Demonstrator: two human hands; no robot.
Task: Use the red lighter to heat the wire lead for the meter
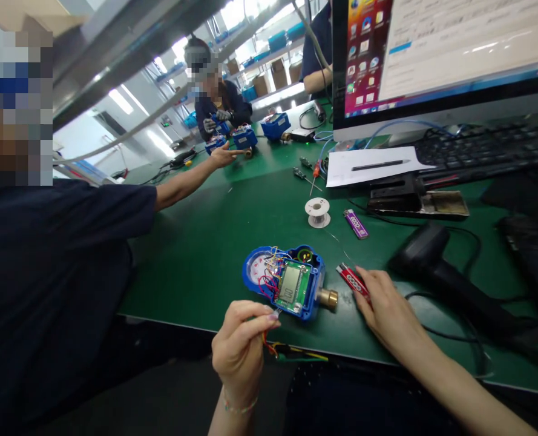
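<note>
Before me on the table lies an open blue meter (314,306) with a green circuit board, a small display (290,283) and coloured wires. A brass fitting (328,298) sticks out on its right. My left hand (241,339) is closed in a pinch at the meter's near edge, on a thin wire end. Red, orange and yellow wires (269,345) hang below those fingers, running to a green and black lead. My right hand (382,303) has its fingers closed around a red lighter (353,281) at the table, right of the brass fitting.
A solder spool (318,213) and purple lighter (356,224) lie beyond the meter. A black barcode scanner (445,278), keyboard (486,142) and monitor (432,60) stand right. At left, a co-worker's arm (187,181) reaches toward more blue meters (244,137); another person works behind.
</note>
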